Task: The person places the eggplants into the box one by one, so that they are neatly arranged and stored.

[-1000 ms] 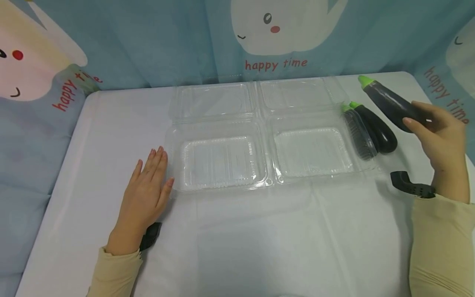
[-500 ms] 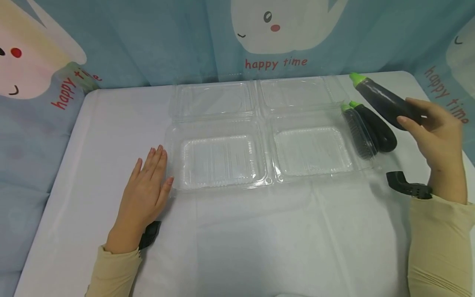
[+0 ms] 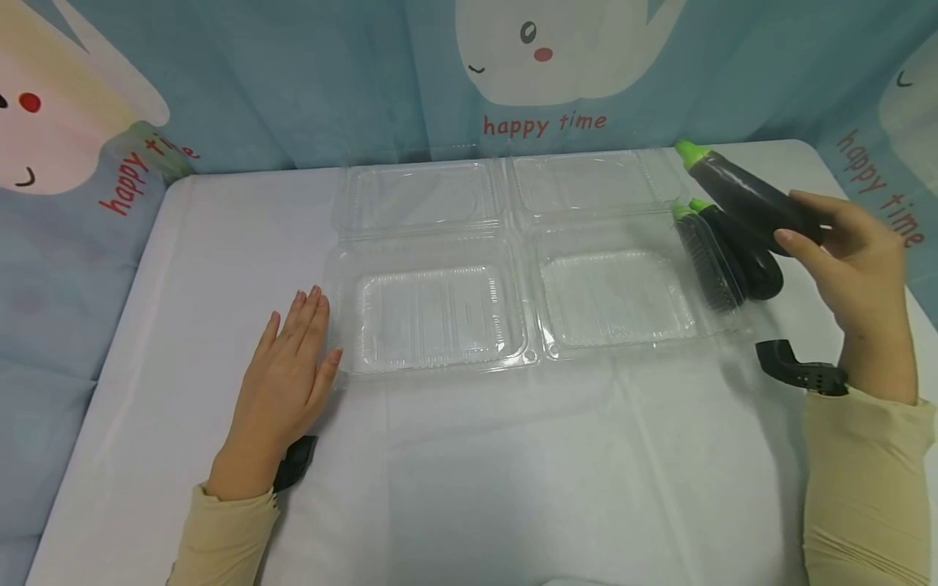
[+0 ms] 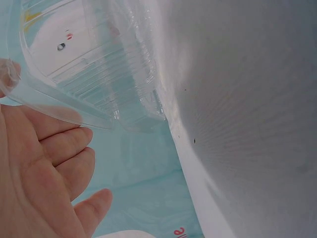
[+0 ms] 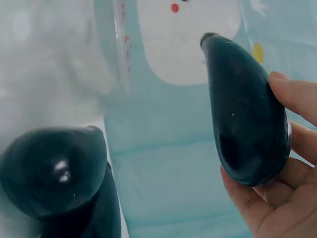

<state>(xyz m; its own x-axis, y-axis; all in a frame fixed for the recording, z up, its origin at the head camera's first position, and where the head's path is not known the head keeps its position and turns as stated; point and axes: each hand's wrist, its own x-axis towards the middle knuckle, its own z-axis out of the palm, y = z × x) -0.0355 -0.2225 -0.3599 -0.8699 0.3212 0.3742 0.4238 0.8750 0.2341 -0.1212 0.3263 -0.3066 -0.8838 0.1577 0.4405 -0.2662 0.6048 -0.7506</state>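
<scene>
My right hand (image 3: 857,277) grips the thick end of a dark eggplant (image 3: 751,195), held above the table with its green stem end pointing to the far left. Two more eggplants lie below it: one (image 3: 765,277) on the table, the other (image 3: 707,256) seen through the clear side of the right plastic clamshell container (image 3: 615,346). My left hand (image 3: 286,382) stays at the left edge of the left clamshell container (image 3: 432,366), fingers straight; the left wrist view shows its fingers (image 4: 69,144) by the rim. Both containers stand side by side, lids folded back.
A white cloth covers the table (image 3: 513,480). Blue curtain (image 3: 330,81) with printed cartoon figures hangs behind the table and along both sides. The opened lids (image 3: 425,195) reach the table's back edge. A small white object (image 3: 572,582) shows at the bottom edge.
My right hand has carried the eggplant a little to the left, so it now overlaps the eggplants lying below. The left hand and the containers have barely moved.
</scene>
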